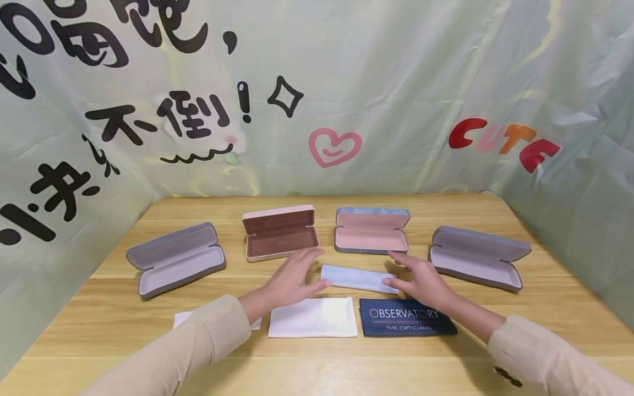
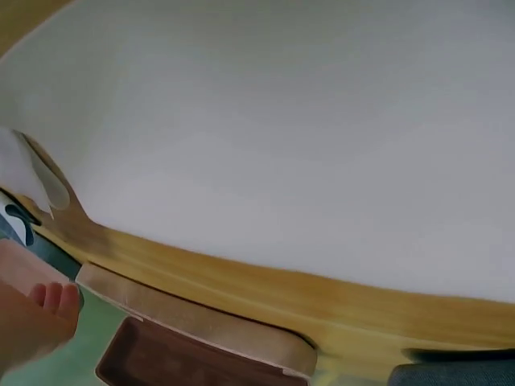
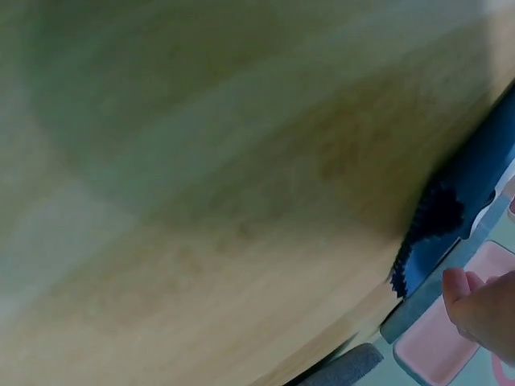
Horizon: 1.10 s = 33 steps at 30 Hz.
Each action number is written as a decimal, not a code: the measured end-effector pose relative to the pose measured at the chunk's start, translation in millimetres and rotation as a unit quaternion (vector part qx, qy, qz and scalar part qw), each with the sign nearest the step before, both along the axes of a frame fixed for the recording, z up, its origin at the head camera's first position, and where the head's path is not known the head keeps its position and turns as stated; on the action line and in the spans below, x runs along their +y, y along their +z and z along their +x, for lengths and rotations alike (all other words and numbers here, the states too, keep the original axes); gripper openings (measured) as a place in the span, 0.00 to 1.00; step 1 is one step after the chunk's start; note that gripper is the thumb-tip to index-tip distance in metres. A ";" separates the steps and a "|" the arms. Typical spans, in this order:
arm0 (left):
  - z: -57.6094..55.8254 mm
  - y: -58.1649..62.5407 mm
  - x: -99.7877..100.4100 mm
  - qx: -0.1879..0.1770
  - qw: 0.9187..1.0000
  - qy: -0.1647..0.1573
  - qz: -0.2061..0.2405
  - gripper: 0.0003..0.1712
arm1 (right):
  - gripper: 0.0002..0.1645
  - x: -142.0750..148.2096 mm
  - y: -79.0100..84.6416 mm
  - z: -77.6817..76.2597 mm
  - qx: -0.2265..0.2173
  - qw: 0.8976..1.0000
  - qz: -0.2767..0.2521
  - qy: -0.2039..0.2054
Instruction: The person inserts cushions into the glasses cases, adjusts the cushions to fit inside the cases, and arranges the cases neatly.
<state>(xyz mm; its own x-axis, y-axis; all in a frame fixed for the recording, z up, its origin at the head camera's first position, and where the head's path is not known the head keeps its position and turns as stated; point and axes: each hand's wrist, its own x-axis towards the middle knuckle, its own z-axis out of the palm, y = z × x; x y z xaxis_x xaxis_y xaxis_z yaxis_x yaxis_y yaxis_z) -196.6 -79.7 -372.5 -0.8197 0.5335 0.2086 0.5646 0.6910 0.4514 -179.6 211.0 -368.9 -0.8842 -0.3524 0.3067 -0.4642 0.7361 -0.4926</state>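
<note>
A folded light blue cleaning cloth (image 1: 356, 279) lies on the table between my two hands in the head view. My left hand (image 1: 292, 278) is at its left end, thumb and fingers spread apart and holding nothing. At the other end is my right hand (image 1: 421, 279), also spread, its thumb over the cloth's corner; whether it touches cannot be told. Behind the cloth stand two glasses cases with raised lids, one with a brown lining (image 1: 282, 245) and one blue with a pink lining (image 1: 371, 239). Both wrist views show the fingers only in part.
Grey glasses cases stand open at far left (image 1: 183, 269) and far right (image 1: 475, 264). Nearer me lie a white cloth (image 1: 313, 319), a navy printed cloth (image 1: 396, 324) and another white cloth (image 1: 182, 318) partly under my left sleeve. A printed curtain (image 1: 396, 110) hangs behind the table.
</note>
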 end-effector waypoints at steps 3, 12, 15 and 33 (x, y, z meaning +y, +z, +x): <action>-1.4 -2.0 3.2 -0.028 0.999 -0.002 0.025 0.35 | 0.34 -1.0 -2.1 -1.0 -0.024 1.000 -0.013 -0.007; -9.4 -6.1 11.5 -0.084 0.994 -0.004 0.075 0.26 | 0.31 -1.6 -5.5 -4.7 -0.088 0.995 -0.041 -0.025; -12.4 -6.4 15.3 -0.083 0.994 -0.007 0.072 0.23 | 0.29 -1.6 -5.3 -5.8 -0.098 0.994 -0.035 -0.027; -24.8 -3.3 32.0 -0.121 0.991 0.034 0.035 0.16 | 0.17 -10.5 -0.2 -10.8 -0.175 0.983 0.003 -0.052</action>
